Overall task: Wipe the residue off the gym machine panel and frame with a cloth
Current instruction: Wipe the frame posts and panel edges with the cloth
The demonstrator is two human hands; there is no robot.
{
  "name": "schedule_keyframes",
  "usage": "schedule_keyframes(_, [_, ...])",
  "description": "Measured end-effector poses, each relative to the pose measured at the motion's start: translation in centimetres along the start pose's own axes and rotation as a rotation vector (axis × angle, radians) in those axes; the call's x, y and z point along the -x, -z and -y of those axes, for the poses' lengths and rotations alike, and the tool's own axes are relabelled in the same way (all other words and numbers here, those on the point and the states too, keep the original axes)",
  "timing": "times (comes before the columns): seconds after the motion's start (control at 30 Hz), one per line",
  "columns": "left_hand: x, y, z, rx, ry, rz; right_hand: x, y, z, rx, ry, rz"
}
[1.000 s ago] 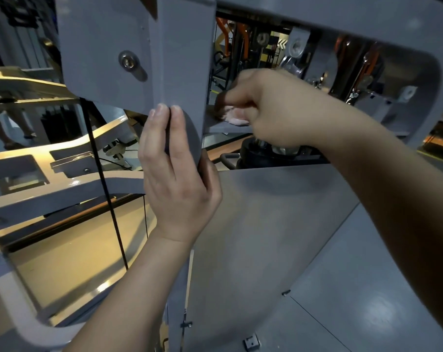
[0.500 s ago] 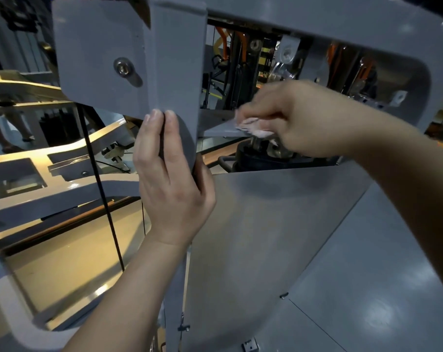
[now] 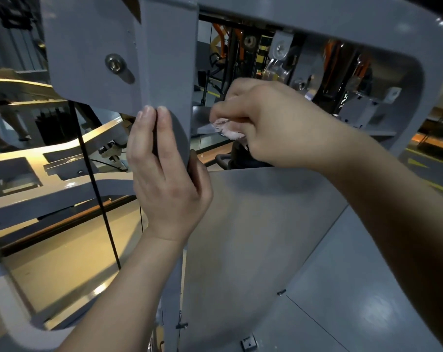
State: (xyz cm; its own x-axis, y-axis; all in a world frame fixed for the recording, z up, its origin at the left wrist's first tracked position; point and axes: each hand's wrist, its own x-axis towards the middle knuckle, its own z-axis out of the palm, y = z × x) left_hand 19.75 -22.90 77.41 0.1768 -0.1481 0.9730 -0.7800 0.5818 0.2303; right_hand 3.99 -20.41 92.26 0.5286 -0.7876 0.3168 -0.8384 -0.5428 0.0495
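Two hands are at work on a grey gym machine. The left hand (image 3: 164, 179) steadies the frame (image 3: 168, 59), with straight fingers laid on one face of its curved lower edge and the thumb on the other side, so the metal is clamped between them. The right hand (image 3: 261, 120) reaches through the opening beside it, its fingers curled tight round a small pinkish cloth (image 3: 228, 129) that is pressed onto a narrow grey ledge (image 3: 201, 121) just behind the frame. The wide grey panel (image 3: 253, 237) lies below both hands, and neither hand nor cloth touches it. Judging from this, the main risk is the cloth: it is a small wad, mostly buried in the fist, and a hard stroke off the end of the ledge could pull it loose and drop it into the dark gap behind the panel's top edge. The knuckles also sit near a shiny pulley (image 3: 273, 69) and its brackets, so a long sweep to the right could scrape them. Rubbing with the same soiled patch might only smear residue along the ledge instead of lifting it. A thin black cable (image 3: 93, 174) hangs left of the left hand and could snag a sleeve or wrist. No brand, label or writing can be read; a pale mark on a dark part far back is too small to make out.
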Motion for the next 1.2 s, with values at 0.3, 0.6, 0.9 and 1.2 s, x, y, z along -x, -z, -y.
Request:
schedule_keyframes(0.3, [0.0,-0.1,0.2,0.002,-0.008,-0.001,1.2,0.0,0.2,0.111,-0.019,-0.044])
schedule_keyframes(0.6, [0.1,0.0,0.1,-0.003,-0.015,0.006,2.2,-1.1,-0.1,0.214,-0.029,-0.137])
schedule_keyframes(0.9, [0.0,0.2,0.1,-0.012,-0.012,0.022,3.2,-2.4,-0.4,0.184,-0.071,-0.283])
schedule_keyframes(1.2, [-0.1,0.3,0.2,-0.005,-0.026,0.025,5.5,-2.1,-3.7,0.203,-0.128,-0.280])
